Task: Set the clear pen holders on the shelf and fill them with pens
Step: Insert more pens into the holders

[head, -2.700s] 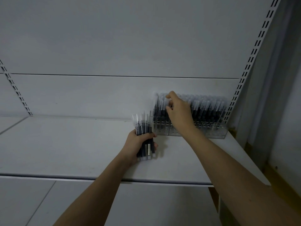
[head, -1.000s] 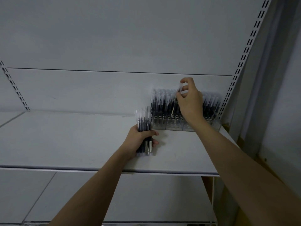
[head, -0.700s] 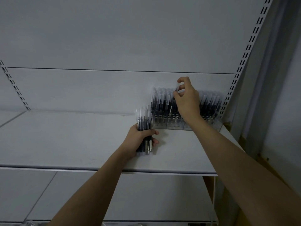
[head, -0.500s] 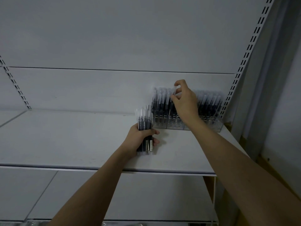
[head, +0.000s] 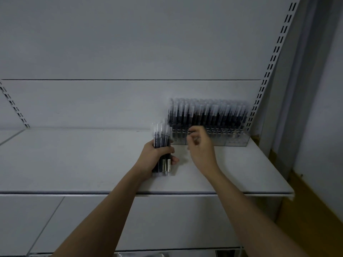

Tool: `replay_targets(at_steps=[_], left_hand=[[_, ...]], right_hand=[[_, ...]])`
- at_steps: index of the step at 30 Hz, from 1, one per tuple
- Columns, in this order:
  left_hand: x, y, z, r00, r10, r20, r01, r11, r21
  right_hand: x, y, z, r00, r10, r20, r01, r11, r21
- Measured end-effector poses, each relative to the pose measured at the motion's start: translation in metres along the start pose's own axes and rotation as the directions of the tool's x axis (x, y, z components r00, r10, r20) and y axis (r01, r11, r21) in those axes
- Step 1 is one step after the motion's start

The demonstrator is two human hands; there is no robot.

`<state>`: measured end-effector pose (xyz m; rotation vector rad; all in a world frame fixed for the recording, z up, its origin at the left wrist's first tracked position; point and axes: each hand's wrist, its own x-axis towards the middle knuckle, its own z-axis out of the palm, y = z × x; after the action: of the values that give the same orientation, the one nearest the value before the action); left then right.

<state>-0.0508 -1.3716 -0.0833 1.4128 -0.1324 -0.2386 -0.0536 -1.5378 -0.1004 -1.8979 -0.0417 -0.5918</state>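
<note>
Back panel (head: 130, 43): plain grey, one horizontal seam
Slotted upright (head: 272, 62): right edge of the back panel, leaning
Second slotted upright (head: 14, 108): left edge
Lower shelf (head: 27, 219): grey, seamed

White shelf (head: 74, 164); filled pen holders (head: 209, 125)

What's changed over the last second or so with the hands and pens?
The right hand let go of a pen it was slotting into the row of pens and came down toward the left hand, apparently empty. The left hand keeps its grip on the bundle of pens.
</note>
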Motion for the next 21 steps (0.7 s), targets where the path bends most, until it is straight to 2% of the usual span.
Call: replay_targets(at_steps=[3, 9, 15, 18, 21], left_hand=[[0.0, 0.0, 0.006, 0.998, -0.042, 0.046, 0.043, 0.999, -0.019], [0.004, -0.006, 0.035, 0.981, -0.099, 0.165, 0.102, 0.995, -0.008], [0.01, -0.005, 0.024, 0.956, -0.14, 0.259, 0.168, 0.982, -0.09], [0.01, -0.006, 0.021, 0.951, -0.146, 0.274, 0.156, 0.988, -0.016], [0.009, -0.006, 0.021, 0.956, -0.119, 0.269, 0.125, 0.992, -0.005]], right_hand=[[-0.007, 0.006, 0.0, 0.988, 0.119, 0.096, -0.132, 0.981, 0.142], [-0.009, 0.003, -0.006, 0.963, 0.214, 0.164, -0.254, 0.923, 0.29], [-0.005, 0.011, -0.01, 0.967, 0.237, 0.089, -0.253, 0.909, 0.33], [-0.002, 0.014, -0.01, 0.948, 0.314, 0.041, -0.297, 0.836, 0.462], [-0.003, 0.012, -0.012, 0.94, 0.338, 0.051, -0.314, 0.796, 0.518]])
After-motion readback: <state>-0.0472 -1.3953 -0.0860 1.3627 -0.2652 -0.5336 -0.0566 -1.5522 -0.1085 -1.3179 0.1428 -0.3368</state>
